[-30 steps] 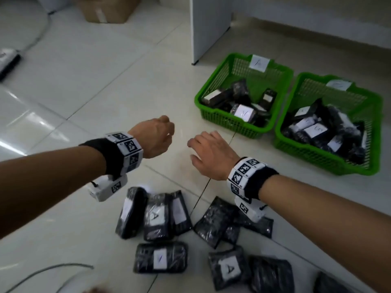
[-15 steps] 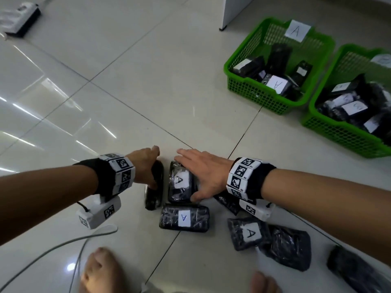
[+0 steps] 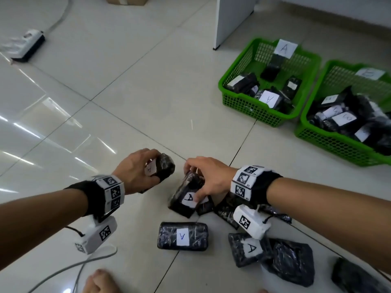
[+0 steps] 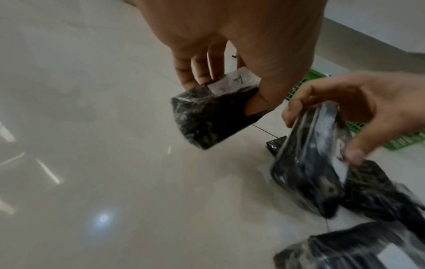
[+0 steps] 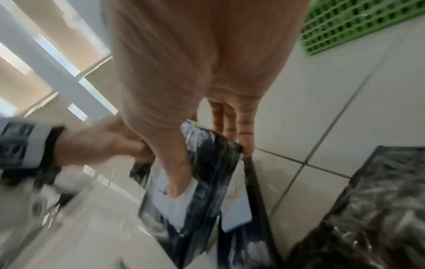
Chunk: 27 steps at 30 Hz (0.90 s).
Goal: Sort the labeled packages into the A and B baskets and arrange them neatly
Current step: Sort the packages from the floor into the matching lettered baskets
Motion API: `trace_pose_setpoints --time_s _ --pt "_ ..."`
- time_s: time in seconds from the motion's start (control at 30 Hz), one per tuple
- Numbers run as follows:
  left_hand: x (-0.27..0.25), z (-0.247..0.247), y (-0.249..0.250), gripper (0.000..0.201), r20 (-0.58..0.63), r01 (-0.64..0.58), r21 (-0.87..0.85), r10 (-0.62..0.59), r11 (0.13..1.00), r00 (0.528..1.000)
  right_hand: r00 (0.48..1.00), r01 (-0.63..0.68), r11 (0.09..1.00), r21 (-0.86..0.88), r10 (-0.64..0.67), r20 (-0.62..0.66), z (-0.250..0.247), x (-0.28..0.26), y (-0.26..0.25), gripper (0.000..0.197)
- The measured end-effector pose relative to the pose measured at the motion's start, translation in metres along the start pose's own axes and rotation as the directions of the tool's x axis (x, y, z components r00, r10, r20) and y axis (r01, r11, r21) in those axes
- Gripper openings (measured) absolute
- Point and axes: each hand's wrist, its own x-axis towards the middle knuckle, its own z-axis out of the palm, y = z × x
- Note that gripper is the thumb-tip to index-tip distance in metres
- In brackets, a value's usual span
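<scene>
My left hand (image 3: pixel 139 169) grips a black wrapped package (image 3: pixel 166 167) with a white A label, lifted off the floor; the left wrist view shows that package (image 4: pixel 214 116) between its fingers and thumb. My right hand (image 3: pixel 208 176) grips a second A-labelled package (image 3: pixel 186 199), tilted up from the pile, also seen as the package (image 5: pixel 197 183) in the right wrist view. More black packages lie below: one marked A (image 3: pixel 183 235), another marked A (image 3: pixel 247 249). The green A basket (image 3: pixel 241 102) and the green B basket (image 3: pixel 330 142) stand at the upper right, both holding packages.
A white cabinet panel (image 3: pixel 231 17) stands behind the A basket. A power strip (image 3: pixel 28 44) with its cable lies at the far left. A grey cable (image 3: pixel 69 269) runs along the near floor. Toes (image 3: pixel 99 281) show at the bottom edge. Unlabelled-side packages (image 3: pixel 292 263) lie at the lower right.
Both hands came down onto the pile, and each has closed on an A package and lifted it off the floor.
</scene>
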Motion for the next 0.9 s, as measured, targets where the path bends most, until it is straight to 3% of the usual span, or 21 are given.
trace_pose_setpoints --time_s 0.17,0.3,0.4,0.5,0.6,0.73,0.8,0.9 --pt "0.014 -0.009 0.018 0.044 -0.022 -0.108 0.092 0.111 0.99 0.994 0.989 -0.063 0.863 0.501 0.123 -0.086 -0.039 -0.015 0.024 0.057" --pt "0.035 -0.017 0.038 0.049 -0.055 -0.067 0.087 0.072 0.994 0.996 0.972 -0.034 0.752 0.659 0.179 -0.154 -0.063 -0.034 0.04 0.055" --pt "0.058 -0.024 0.055 0.069 -0.003 -0.065 0.031 0.065 0.997 0.998 0.945 -0.033 0.64 0.768 0.27 -0.185 -0.077 -0.053 0.055 0.055" --pt "0.089 -0.028 0.075 0.075 0.012 -0.13 -0.065 0.131 0.989 0.991 0.911 0.025 0.493 0.87 0.346 -0.223 -0.091 -0.074 0.072 0.057" --pt "0.123 -0.034 0.102 0.076 -0.085 -0.235 -0.117 0.226 0.965 0.97 0.87 0.112 0.376 0.92 0.41 -0.274 -0.106 -0.09 0.086 0.055" --pt "0.178 -0.044 0.152 0.073 -0.25 -0.345 -0.151 0.302 0.926 0.92 0.763 0.254 0.281 0.926 0.531 -0.37 -0.137 -0.104 0.105 0.042" --pt "0.204 -0.048 0.176 0.067 -0.29 -0.361 -0.182 0.301 0.915 0.908 0.683 0.32 0.279 0.905 0.595 -0.425 -0.154 -0.106 0.115 0.04" --pt "0.24 -0.046 0.206 0.046 -0.358 -0.41 -0.081 0.358 0.908 0.863 0.554 0.396 0.325 0.858 0.661 -0.506 -0.177 -0.102 0.126 0.041"
